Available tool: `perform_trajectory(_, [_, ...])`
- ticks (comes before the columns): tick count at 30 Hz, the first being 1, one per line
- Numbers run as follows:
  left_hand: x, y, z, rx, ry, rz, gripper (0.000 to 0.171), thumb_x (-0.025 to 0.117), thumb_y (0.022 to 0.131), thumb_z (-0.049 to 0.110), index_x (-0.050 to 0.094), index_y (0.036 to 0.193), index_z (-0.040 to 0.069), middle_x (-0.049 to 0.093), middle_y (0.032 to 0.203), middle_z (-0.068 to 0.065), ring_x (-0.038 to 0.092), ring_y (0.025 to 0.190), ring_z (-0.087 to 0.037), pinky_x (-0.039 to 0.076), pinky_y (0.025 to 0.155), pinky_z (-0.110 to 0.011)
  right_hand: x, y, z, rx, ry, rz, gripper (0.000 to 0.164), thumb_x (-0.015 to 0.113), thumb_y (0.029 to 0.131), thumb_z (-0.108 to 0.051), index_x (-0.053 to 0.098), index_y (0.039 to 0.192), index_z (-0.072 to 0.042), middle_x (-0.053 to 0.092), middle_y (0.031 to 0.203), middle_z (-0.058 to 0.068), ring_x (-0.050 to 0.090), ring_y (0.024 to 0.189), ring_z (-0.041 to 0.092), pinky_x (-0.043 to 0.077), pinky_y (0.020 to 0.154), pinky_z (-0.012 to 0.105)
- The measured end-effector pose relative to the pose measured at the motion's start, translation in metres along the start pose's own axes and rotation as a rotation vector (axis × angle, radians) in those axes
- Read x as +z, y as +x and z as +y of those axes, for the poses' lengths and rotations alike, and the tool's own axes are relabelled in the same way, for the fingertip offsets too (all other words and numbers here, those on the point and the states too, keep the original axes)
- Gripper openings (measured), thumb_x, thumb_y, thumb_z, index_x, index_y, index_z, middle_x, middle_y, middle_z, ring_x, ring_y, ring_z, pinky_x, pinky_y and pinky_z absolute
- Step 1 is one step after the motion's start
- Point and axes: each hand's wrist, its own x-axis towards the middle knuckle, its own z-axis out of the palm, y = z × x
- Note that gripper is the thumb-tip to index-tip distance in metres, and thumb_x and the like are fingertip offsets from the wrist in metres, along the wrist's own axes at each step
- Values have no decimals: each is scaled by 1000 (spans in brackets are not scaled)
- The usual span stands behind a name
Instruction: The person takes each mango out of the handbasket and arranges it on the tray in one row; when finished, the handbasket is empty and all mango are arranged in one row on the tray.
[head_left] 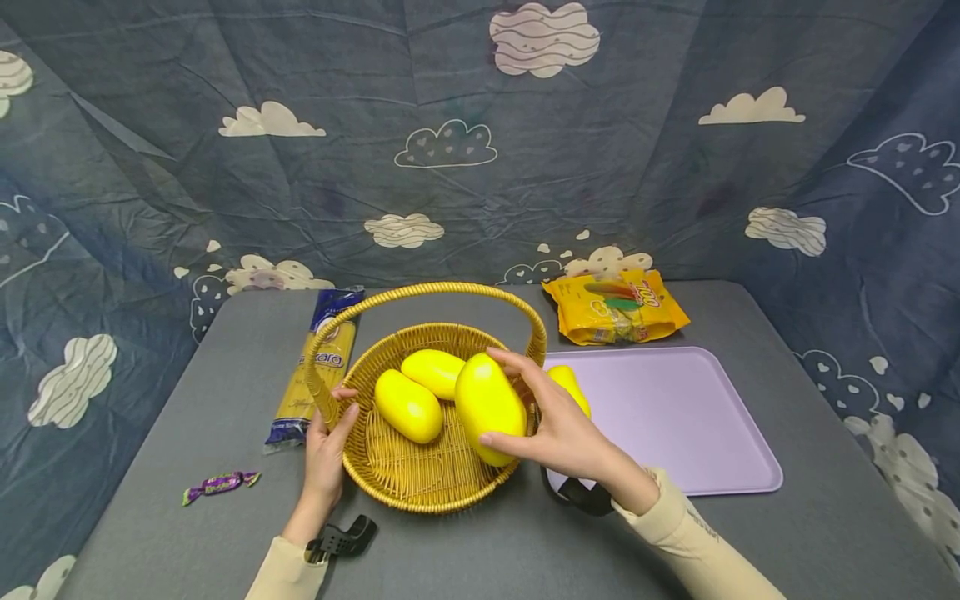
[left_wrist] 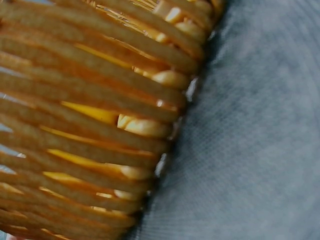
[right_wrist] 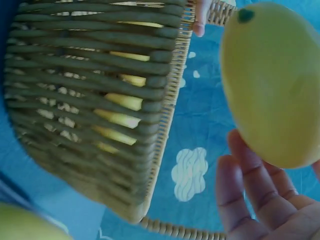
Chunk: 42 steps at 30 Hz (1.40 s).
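My right hand (head_left: 558, 429) grips a plump yellow mango (head_left: 487, 408), thumb on the near side and fingers on the far side. It is held up over the right part of a woven wicker basket (head_left: 420, 503). In the right wrist view that mango (right_wrist: 272, 85) is above the basket's rim and shows a green spot at one end. Two more mangoes, one nearer (head_left: 408, 406) and one farther back (head_left: 432, 372), lie inside the basket. My left hand (head_left: 326, 458) holds the basket's left rim by the handle's base. The left wrist view shows only blurred basket weave (left_wrist: 90, 120) and tabletop.
A lilac tray (head_left: 675, 417) lies on the right, with another mango (head_left: 572, 388) at its left end, partly behind my right hand. Behind the tray is a yellow snack bag (head_left: 615, 308). Left of the basket are a pasta packet (head_left: 300, 400) and a purple-wrapped candy (head_left: 221, 483).
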Motion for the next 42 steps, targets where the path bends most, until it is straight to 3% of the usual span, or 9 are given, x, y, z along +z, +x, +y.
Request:
perform_trajectory(4, [1,0,0,5,-6,3,28,51,98,7,46,120,-9,48,129,-12,31,131,-22,25,106,-26,-5,-9,4,-26,6,55,90,84,72,-27,31,145,-31,51,118,-3,51,99,17,47,79,37])
perform_trajectory(12, [1,1,-1,6,-10,8,32,52,98,7,43,122,-11,47,128,-16,32,131,-20,24,107,-27,-23,-24,-2,-109,7,193,91,83,64,2,35,142,-3,53,115,14,52,94,23,48,71,34])
perform_trajectory(16, [1,0,-1,5,-8,3,32,52,98,8,44,122,-10,46,130,-15,30,133,-21,22,109,-30,-30,-33,12,-115,18,260,96,81,62,8,32,143,-3,52,115,12,52,96,20,48,73,27])
perform_trajectory(20, [1,0,-1,4,-7,1,31,52,98,8,44,121,-10,46,130,-15,29,133,-22,22,109,-29,-39,-40,35,-83,56,307,100,79,64,13,26,147,-7,49,119,9,54,97,15,47,79,21])
perform_trajectory(24, [0,0,-2,4,-3,0,32,52,98,8,43,122,-11,45,131,-16,30,132,-21,24,107,-27,-48,-44,46,-48,50,360,97,75,66,17,24,145,-2,50,117,14,56,95,12,47,79,19])
perform_trajectory(28, [-1,0,-1,0,0,1,33,52,98,8,43,122,-11,44,134,-15,30,132,-20,24,107,-26,-57,-46,55,41,-17,422,92,75,69,15,25,145,-1,51,114,18,55,90,10,46,75,16])
perform_trajectory(32, [0,-1,-1,-1,-8,0,31,53,97,9,44,121,-10,43,135,-15,29,133,-20,24,108,-26,-63,-48,70,157,-106,472,91,78,74,3,26,147,-11,52,115,16,55,89,15,44,72,16])
perform_trajectory(35, [0,0,-1,5,-17,-2,29,52,97,8,45,120,-9,44,134,-16,30,133,-20,24,108,-26,-67,-50,81,219,-159,483,89,78,77,-6,26,148,-18,51,115,15,53,89,22,44,73,21])
perform_trajectory(42, [0,0,-2,33,-21,-7,26,52,97,7,47,118,-8,43,134,-16,29,133,-23,23,108,-28,-72,-54,95,301,-221,443,86,76,81,-17,23,149,-19,48,120,21,49,90,29,42,71,38])
